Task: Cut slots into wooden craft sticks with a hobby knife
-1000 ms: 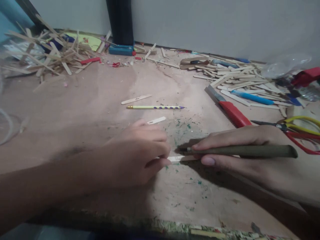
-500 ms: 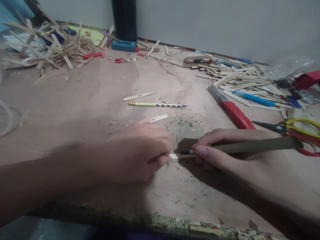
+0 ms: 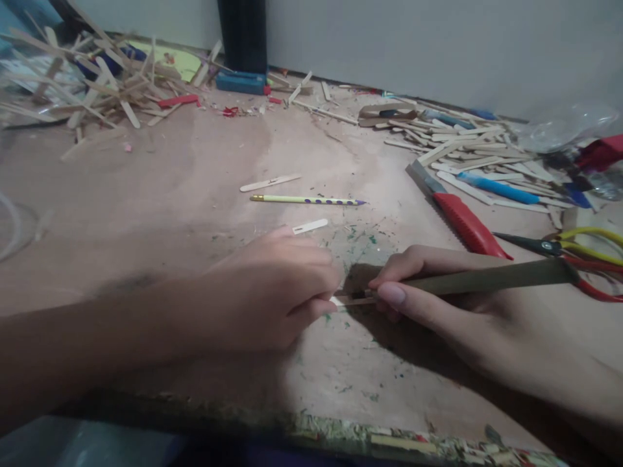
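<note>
My left hand rests on the table with its fingers closed, pinching a craft stick between thumb and fingers. Only a short length of that stick shows at the fingertips. Held like a pen in my right hand is a slim tool with an olive-green handle. Its dark tip meets or hovers just over the stick; which of these I cannot tell. Past my left knuckles lies a craft stick piece with a slot. Beyond it are a pale yellow pencil and another cut stick.
A red utility knife and scissors lie beside my right hand. Craft sticks are heaped at back right and back left. A blue clamp base stands near the wall. Green shavings dot the tabletop.
The tool's tip has shifted slightly left along the stick, with my right hand. My left hand keeps its hold. The whole view has shifted a little.
</note>
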The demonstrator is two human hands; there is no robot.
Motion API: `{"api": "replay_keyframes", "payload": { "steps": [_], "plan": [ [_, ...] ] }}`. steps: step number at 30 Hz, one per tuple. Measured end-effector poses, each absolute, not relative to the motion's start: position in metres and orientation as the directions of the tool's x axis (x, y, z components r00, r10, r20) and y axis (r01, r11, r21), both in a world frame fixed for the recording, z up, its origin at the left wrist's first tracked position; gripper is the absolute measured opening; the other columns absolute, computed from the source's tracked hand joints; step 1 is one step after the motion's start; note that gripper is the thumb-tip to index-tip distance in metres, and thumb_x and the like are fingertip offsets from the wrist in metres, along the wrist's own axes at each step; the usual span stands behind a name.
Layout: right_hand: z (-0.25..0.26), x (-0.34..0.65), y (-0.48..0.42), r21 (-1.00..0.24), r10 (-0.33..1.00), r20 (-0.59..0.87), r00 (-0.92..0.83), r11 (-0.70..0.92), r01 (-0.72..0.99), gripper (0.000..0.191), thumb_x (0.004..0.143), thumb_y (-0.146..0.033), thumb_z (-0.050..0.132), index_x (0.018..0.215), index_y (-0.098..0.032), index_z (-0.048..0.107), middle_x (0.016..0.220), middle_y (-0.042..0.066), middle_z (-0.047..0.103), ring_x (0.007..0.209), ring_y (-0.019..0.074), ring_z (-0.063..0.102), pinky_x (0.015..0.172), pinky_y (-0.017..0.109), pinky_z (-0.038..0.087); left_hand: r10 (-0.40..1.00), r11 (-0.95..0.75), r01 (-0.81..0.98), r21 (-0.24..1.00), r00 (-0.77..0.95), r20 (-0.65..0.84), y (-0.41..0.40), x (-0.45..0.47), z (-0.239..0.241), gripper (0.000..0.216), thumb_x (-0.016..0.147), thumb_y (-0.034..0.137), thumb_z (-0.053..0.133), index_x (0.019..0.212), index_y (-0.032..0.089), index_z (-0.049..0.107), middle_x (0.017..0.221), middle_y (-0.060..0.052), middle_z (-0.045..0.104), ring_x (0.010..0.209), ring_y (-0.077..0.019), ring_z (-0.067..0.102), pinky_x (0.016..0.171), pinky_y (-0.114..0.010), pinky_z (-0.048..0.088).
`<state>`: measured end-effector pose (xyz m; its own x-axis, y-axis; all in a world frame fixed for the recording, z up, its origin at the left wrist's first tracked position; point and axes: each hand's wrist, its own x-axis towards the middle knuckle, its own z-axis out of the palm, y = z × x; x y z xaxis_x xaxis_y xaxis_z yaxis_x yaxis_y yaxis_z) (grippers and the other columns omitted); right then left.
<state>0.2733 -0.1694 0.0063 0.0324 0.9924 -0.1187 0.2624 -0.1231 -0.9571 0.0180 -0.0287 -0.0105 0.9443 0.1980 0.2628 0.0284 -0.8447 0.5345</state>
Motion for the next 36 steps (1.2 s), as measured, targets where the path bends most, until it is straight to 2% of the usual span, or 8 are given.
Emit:
{"api": "replay_keyframes", "payload": {
  "steps": [4,11,16,21,25,30,33,36],
  "plan": [
    [0.001,0.275,-0.174,-0.965,0.99,-0.135,0.026,-0.138,0.225,0.042,0.116,-0.065,0.096,0.098,-0.027,0.092,0.075,0.003,0.081,0.058,0.015,0.064,0.047,0.023,0.046,0.209,-0.836,0.038,0.548,0.944,0.255,-0.029,0.018,-0.012,0.03,0.117,0.014,0.068,0.09,0.026,0.062,0.084,0.004,0.067,0.08,-0.0206,0.062,0.091,-0.037,0.048],
    [0.008,0.265,-0.174,-0.962,0.963,-0.267,0.036,-0.268,0.048,0.04,0.101,-0.057,0.112,0.09,-0.027,0.089,0.068,0.0,0.075,0.054,0.0143,0.056,0.046,0.026,0.041,0.204,-0.822,0.017,0.569,0.942,0.267,-0.027,0.02,-0.016,0.034,0.114,0.01,0.073,0.088,0.026,0.059,0.082,0.005,0.065,0.079,-0.0203,0.061,0.086,-0.036,0.046],
    [-0.003,0.259,-0.175,-0.981,0.981,-0.186,0.057,-0.189,0.044,0.034,0.105,-0.05,0.108,0.089,-0.027,0.088,0.067,0.0,0.075,0.052,0.0153,0.061,0.044,0.025,0.042,0.213,-0.798,0.011,0.603,0.94,0.266,-0.026,0.019,-0.015,0.035,0.114,0.011,0.072,0.087,0.026,0.057,0.081,0.005,0.065,0.078,-0.0201,0.061,0.086,-0.035,0.047],
    [-0.004,0.257,-0.176,-0.979,0.978,-0.205,0.04,-0.205,-0.022,0.039,0.098,-0.047,0.114,0.088,-0.026,0.084,0.066,-0.001,0.075,0.051,0.0141,0.058,0.044,0.025,0.043,0.208,-0.786,-0.003,0.619,0.941,0.268,-0.024,0.02,-0.02,0.033,0.116,0.014,0.066,0.088,0.027,0.054,0.081,0.003,0.063,0.077,-0.021,0.058,0.085,-0.037,0.046],
    [-0.003,0.256,-0.17,-0.978,0.978,-0.202,0.047,-0.204,0.041,0.044,0.098,-0.054,0.114,0.088,-0.025,0.083,0.065,-0.001,0.074,0.052,0.0136,0.057,0.044,0.024,0.039,0.213,-0.806,-0.015,0.591,0.925,0.314,-0.022,0.02,-0.034,0.034,0.116,0.021,0.068,0.085,0.027,0.054,0.077,0.004,0.06,0.073,-0.0206,0.052,0.087,-0.038,0.048],
    [0.008,0.259,-0.168,-0.957,0.979,-0.198,0.055,-0.205,0.203,0.053,0.095,-0.076,0.11,0.1,-0.026,0.091,0.07,0.001,0.079,0.057,0.0192,0.068,0.046,0.028,0.048,0.207,-0.822,-0.045,0.568,0.905,0.371,-0.021,0.021,-0.041,0.028,0.111,0.016,0.066,0.087,0.027,0.056,0.077,0.004,0.06,0.072,-0.0201,0.055,0.086,-0.038,0.046],
    [0.029,0.268,-0.171,-0.899,0.991,-0.04,0.125,-0.09,0.429,0.053,0.095,-0.082,0.108,0.108,-0.032,0.095,0.077,0.0,0.08,0.063,0.0213,0.073,0.05,0.03,0.053,0.19,-0.804,-0.079,0.589,0.905,0.381,-0.021,0.021,-0.036,0.029,0.113,0.016,0.06,0.086,0.027,0.056,0.078,0.004,0.061,0.073,-0.0196,0.056,0.084,-0.038,0.045],
    [0.048,0.275,-0.172,-0.794,0.975,0.131,0.18,-0.006,0.608,0.048,0.106,-0.082,0.099,0.105,-0.034,0.094,0.084,0.002,0.083,0.069,0.022,0.075,0.056,0.033,0.056,0.186,-0.79,-0.054,0.611,0.929,0.321,-0.021,0.022,-0.033,0.037,0.121,0.023,0.062,0.085,0.028,0.055,0.076,0.004,0.06,0.073,-0.02,0.055,0.084,-0.038,0.049]
  ]
}}
